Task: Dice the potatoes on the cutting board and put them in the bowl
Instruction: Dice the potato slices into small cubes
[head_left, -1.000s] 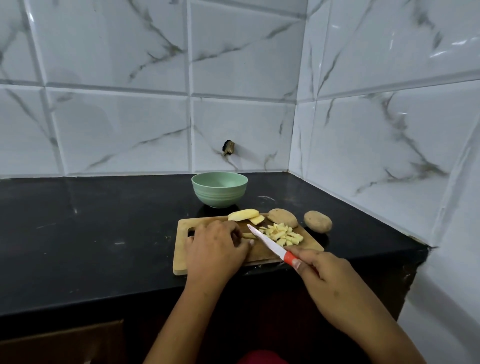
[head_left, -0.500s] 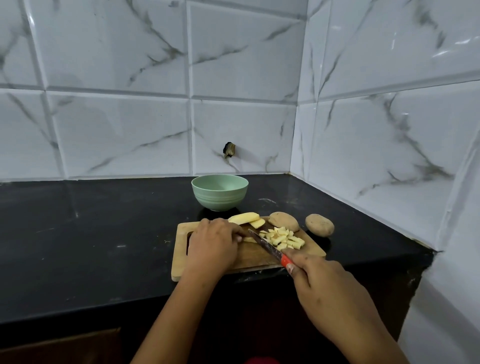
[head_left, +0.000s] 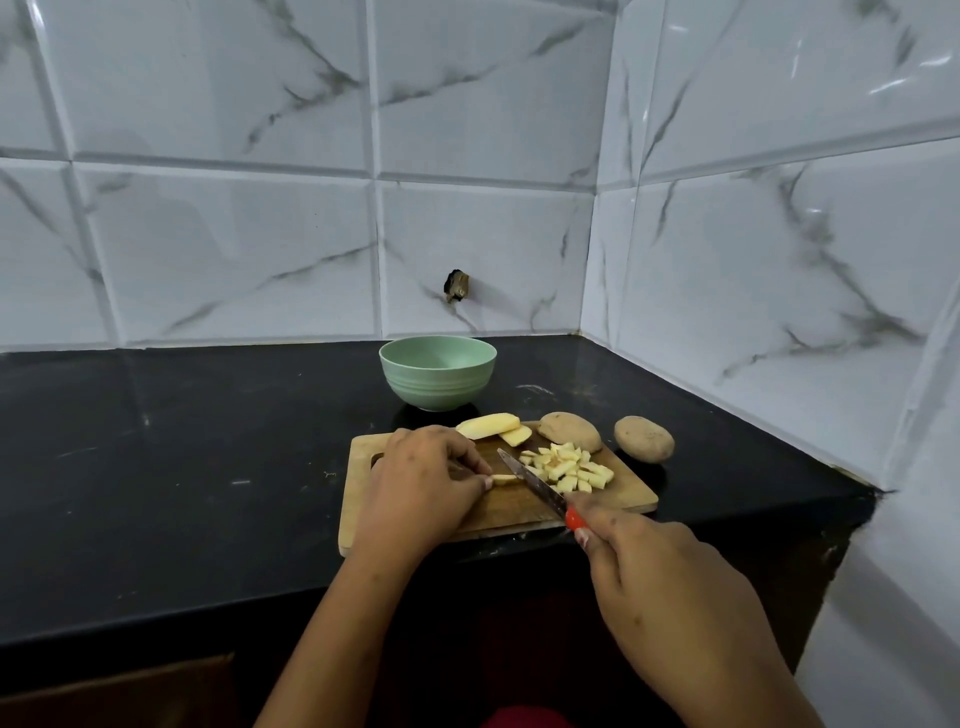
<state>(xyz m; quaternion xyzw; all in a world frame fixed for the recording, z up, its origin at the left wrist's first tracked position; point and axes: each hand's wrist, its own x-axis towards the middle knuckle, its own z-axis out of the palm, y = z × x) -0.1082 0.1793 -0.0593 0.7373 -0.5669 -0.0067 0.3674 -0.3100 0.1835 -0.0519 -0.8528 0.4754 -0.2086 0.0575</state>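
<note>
A wooden cutting board lies at the front edge of the black counter. My left hand rests on it, fingers curled, pinning thin potato strips at the fingertips. My right hand grips the red handle of a knife whose blade lies against those strips. To the right of the blade sits a pile of diced potato. Two peeled potato slabs and an unpeeled half potato lie at the board's far edge. The green bowl stands behind the board, and its inside looks empty.
A whole unpeeled potato lies on the counter just right of the board. Tiled walls close in behind and on the right, forming a corner. The counter drops off at the front and at the right end.
The knife blade has come down from a raised tilt onto the strips beside my left fingertips. My left hand has stayed put on the board.
</note>
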